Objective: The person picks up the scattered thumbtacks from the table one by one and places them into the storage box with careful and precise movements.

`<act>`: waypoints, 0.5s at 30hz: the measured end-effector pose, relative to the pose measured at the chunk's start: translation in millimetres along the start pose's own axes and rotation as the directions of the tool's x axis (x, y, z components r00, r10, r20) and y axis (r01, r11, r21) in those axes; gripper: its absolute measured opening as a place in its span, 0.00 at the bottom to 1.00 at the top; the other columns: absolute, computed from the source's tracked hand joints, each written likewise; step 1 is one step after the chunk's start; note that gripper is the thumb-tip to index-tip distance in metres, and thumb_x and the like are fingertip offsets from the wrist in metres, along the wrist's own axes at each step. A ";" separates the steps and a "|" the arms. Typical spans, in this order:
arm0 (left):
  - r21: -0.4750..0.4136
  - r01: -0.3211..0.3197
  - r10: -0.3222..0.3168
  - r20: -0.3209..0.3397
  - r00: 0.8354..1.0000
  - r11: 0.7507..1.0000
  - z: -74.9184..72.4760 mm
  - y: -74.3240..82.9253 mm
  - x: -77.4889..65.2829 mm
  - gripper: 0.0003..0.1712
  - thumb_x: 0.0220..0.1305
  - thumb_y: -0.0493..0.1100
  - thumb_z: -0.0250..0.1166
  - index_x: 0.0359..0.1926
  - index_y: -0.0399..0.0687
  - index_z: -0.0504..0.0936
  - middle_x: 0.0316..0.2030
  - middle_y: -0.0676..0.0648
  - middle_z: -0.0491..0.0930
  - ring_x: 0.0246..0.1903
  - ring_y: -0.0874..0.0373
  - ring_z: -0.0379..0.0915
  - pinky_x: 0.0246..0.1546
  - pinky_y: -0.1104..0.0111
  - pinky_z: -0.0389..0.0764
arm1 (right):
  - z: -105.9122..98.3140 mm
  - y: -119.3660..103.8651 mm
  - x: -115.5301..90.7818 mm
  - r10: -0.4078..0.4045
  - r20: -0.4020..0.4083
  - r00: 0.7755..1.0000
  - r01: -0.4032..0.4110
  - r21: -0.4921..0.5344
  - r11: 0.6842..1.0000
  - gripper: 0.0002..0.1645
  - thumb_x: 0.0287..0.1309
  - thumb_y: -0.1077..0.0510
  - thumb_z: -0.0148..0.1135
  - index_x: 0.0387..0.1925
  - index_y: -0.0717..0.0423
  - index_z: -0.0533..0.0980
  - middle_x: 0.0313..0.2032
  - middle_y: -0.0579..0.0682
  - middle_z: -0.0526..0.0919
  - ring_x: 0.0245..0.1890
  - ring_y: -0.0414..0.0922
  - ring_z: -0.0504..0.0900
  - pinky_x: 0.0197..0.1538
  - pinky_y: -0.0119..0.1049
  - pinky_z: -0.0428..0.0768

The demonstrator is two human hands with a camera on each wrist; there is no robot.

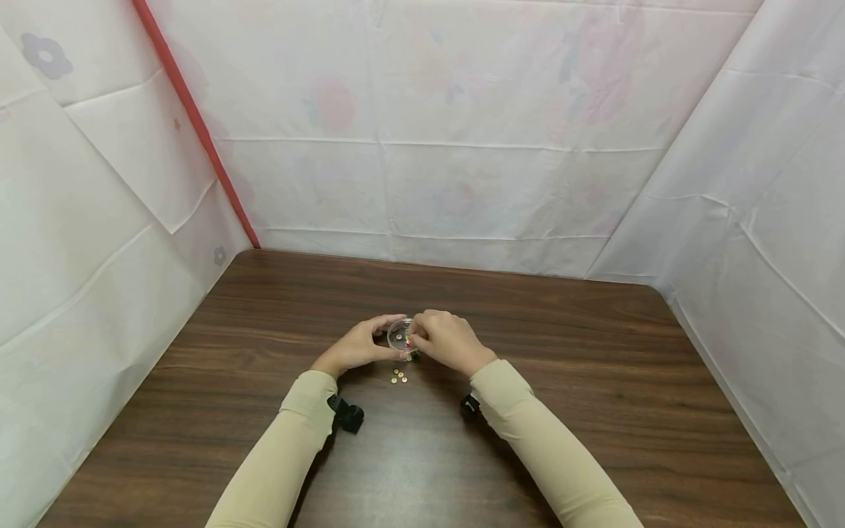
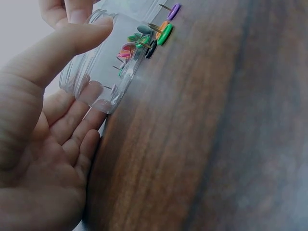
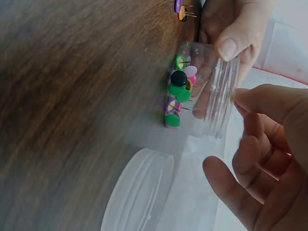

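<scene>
My left hand [image 1: 356,346] holds a clear plastic jar [image 3: 204,89] on the table, thumb on one side and fingers round the other. Several coloured thumbtacks [image 3: 183,91] lie at the bottom of the jar, green, black, pink and purple among them. Bent over the jar's mouth is my right hand [image 1: 450,341], its fingertips at the threaded rim. Whether anything sits between those fingertips is hidden. Just outside the jar, a purple thumbtack [image 2: 174,11] and a green thumbtack [image 2: 165,34] rest on the table, with an orange one beside them.
Several more thumbtacks [image 1: 394,380] lie on the brown wooden table [image 1: 594,411], nearer my body than the jar. A clear round lid [image 3: 139,192] lies close by the jar in the right wrist view. Pale printed sheets [image 1: 422,183] hang behind and at both sides.
</scene>
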State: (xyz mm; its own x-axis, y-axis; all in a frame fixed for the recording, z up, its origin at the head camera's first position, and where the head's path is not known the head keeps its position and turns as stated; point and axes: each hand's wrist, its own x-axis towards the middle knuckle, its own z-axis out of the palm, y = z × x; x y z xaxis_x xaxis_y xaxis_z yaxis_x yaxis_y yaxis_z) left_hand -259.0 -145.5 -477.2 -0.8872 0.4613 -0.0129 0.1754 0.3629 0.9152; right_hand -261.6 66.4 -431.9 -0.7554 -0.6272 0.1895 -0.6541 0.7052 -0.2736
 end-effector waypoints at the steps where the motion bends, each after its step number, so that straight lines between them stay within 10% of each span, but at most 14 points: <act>1: -0.001 0.002 -0.002 -0.004 1.000 1.000 0.5 -4.7 1.5 0.45 0.49 0.49 0.73 0.68 0.55 0.63 0.59 0.45 0.70 0.56 0.52 0.65 0.57 0.46 0.65 | 0.7 0.1 0.7 0.003 -0.002 1.000 -0.003 0.000 1.000 0.07 0.62 0.51 0.56 0.35 0.44 0.80 0.27 0.37 0.76 0.22 0.32 0.71 0.24 0.30 0.74; 15: 0.004 -0.010 0.010 -0.018 1.000 1.000 0.6 -9.3 3.0 0.44 0.48 0.50 0.73 0.66 0.59 0.65 0.57 0.52 0.71 0.53 0.58 0.67 0.54 0.50 0.70 | 5.5 0.1 8.8 0.020 0.020 1.000 -0.019 -0.047 0.999 0.07 0.60 0.50 0.58 0.35 0.41 0.81 0.26 0.38 0.76 0.20 0.32 0.70 0.23 0.32 0.74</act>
State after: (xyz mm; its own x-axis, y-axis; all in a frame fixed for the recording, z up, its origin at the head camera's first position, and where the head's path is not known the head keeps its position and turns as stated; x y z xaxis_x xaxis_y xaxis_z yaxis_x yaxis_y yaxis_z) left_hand -263.0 -147.0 -486.0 -0.8930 0.4500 0.0037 0.1859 0.3612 0.9138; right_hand -268.2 59.1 -435.5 -0.7673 -0.6195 0.1656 -0.6409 0.7315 -0.2327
